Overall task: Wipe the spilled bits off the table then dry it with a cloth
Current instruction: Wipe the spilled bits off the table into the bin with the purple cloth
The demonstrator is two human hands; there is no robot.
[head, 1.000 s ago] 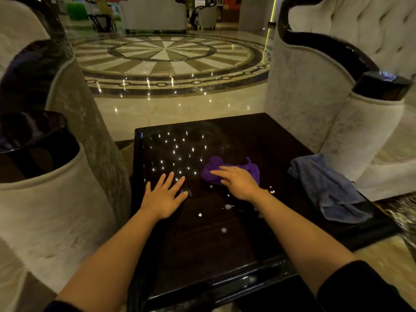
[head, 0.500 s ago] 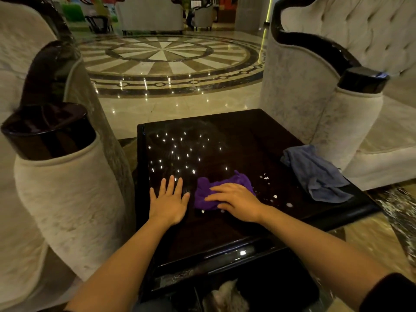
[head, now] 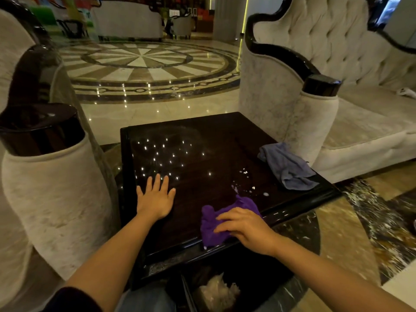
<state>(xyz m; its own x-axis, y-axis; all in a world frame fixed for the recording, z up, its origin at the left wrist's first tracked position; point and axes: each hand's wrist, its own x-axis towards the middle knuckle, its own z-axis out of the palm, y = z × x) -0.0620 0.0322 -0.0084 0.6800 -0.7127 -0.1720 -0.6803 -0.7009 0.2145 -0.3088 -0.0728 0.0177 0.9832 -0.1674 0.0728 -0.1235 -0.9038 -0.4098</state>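
A dark glossy square table (head: pixel 213 154) stands between two armchairs. My right hand (head: pixel 245 228) presses a purple cloth (head: pixel 216 224) flat at the table's near edge, with part of the cloth hanging over the rim. Small white spilled bits (head: pixel 247 188) lie on the tabletop just beyond the cloth, toward the right. My left hand (head: pixel 156 198) rests flat on the table's near left part with fingers spread, holding nothing. A crumpled grey-blue cloth (head: pixel 286 167) lies at the table's right edge.
A black bin (head: pixel 252 278) with crumpled white waste inside stands on the floor directly below the table's near edge. Cream armchairs flank the table: one armrest (head: pixel 51 176) at the left, another armrest (head: pixel 315 122) at the right. Polished marble floor lies beyond.
My right hand has dragged the purple cloth from the table's middle toward me to the near edge above the bin. My left hand stays flat on the table.
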